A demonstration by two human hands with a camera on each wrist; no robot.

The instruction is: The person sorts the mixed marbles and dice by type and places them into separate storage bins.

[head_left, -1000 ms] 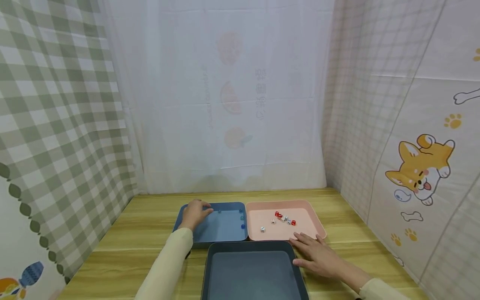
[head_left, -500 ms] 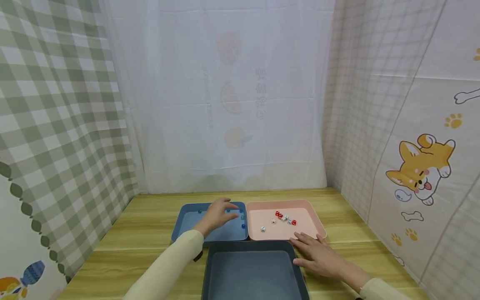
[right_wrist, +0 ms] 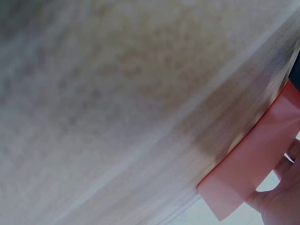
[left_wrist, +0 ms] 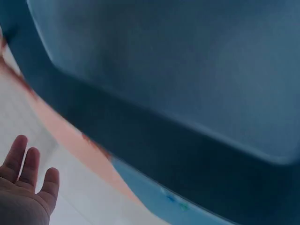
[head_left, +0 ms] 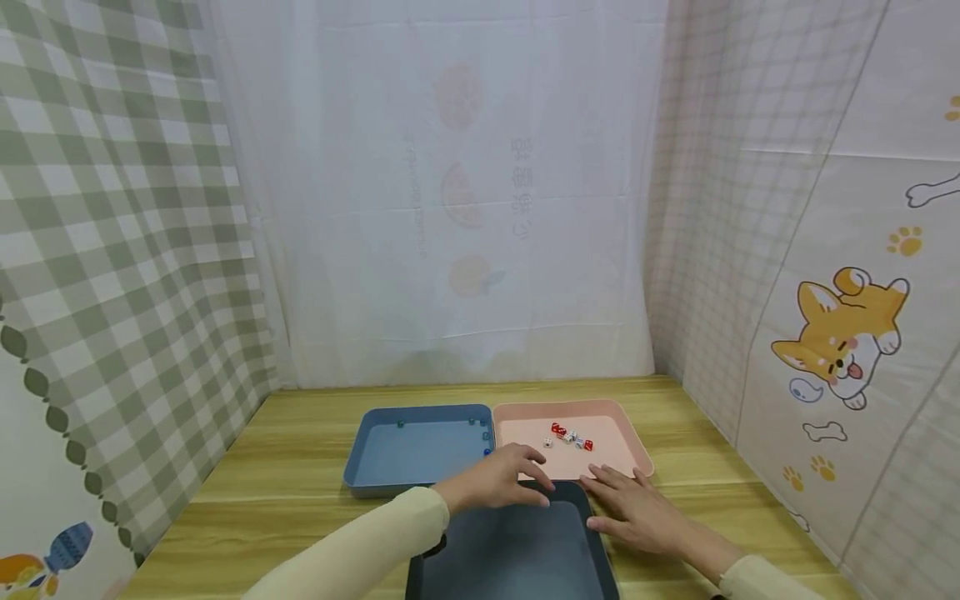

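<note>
My left hand (head_left: 498, 479) hovers over the far part of a dark blue-grey tray (head_left: 517, 550), fingers apart and loosely bent. Nothing shows in its grasp, and in the left wrist view the fingers of that hand (left_wrist: 28, 187) are spread. My right hand (head_left: 637, 517) lies flat with straight fingers, fingertips by the corner where the dark tray meets the pink tray (head_left: 615, 417). Several red and white dice (head_left: 570, 437) lie in the pink tray. The blue tray (head_left: 405, 479) holds several small blue and green beads (head_left: 485, 435), mostly along its right side.
The trays stand on a wood-grain table (head_left: 247, 483), blue and pink side by side behind the dark one. A white curtain (head_left: 465, 358) hangs at the back. A green checked cloth (head_left: 150, 250) is at the left and a patterned cloth (head_left: 825, 350) at the right.
My left hand has moved from the blue tray rightward and nearer, over the dark tray. One bead has rolled right along the blue tray's far side. My right hand has stayed put.
</note>
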